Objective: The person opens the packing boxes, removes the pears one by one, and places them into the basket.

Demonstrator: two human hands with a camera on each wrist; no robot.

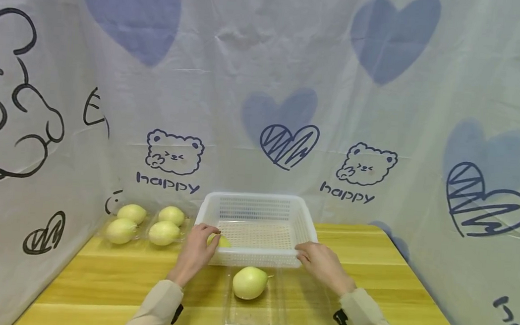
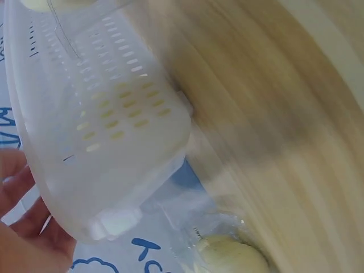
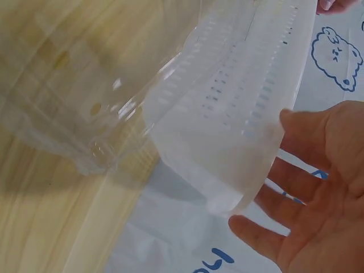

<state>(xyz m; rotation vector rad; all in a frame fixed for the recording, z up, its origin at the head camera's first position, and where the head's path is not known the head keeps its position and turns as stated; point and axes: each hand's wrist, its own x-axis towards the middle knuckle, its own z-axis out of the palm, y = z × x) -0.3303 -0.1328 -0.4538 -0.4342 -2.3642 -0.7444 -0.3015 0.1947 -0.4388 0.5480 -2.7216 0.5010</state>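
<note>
A white plastic basket [image 1: 254, 253] with slotted walls stands at the middle of the table. My left hand [image 1: 198, 248] grips its near left corner, fingers over the rim. At the near right corner my right hand [image 1: 322, 266] holds the rim, thumb on the near side and fingers along the outer edge. Inside, by my left hand, part of a yellow pear [image 1: 224, 242] shows; the front wall hides the rest. Another pale yellow pear [image 1: 250, 282], stem to the right, sits in an opened clear plastic box [image 1: 250, 318] in front of the basket.
Several pale yellow pears [image 1: 164, 233] in clear plastic packs stand at the back left of the wooden table [image 1: 360, 283]. A printed cloth curtain [image 1: 266, 58] hangs close behind the basket and along both sides.
</note>
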